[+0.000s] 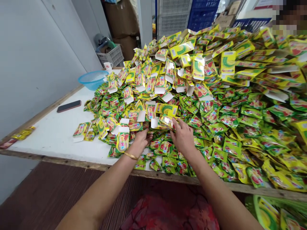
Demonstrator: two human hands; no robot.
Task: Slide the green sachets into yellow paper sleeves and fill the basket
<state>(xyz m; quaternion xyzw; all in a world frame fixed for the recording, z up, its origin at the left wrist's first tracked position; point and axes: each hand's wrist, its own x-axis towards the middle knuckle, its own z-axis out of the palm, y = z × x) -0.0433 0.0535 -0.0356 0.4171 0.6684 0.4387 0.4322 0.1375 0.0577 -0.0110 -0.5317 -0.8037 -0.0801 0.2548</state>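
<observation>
The sachets [232, 147] are of thin plastic film, glossy and crinkled. The cartons [227, 62] are of printed paperboard with a smooth, shiny outer face; their white flaps are plain and matt. The table [59, 137] has a smooth white top with a low sheen, edged by a rough, worn wooden strip [72, 161]. The blue bowl [92, 81] is of translucent plastic. The blue crates [203, 16] are of rigid moulded plastic. The bracelet [131, 156] is of polished, gold-coloured metal. The garment [168, 210] is of soft printed cloth. The wall [35, 64] is smooth and matt.
</observation>
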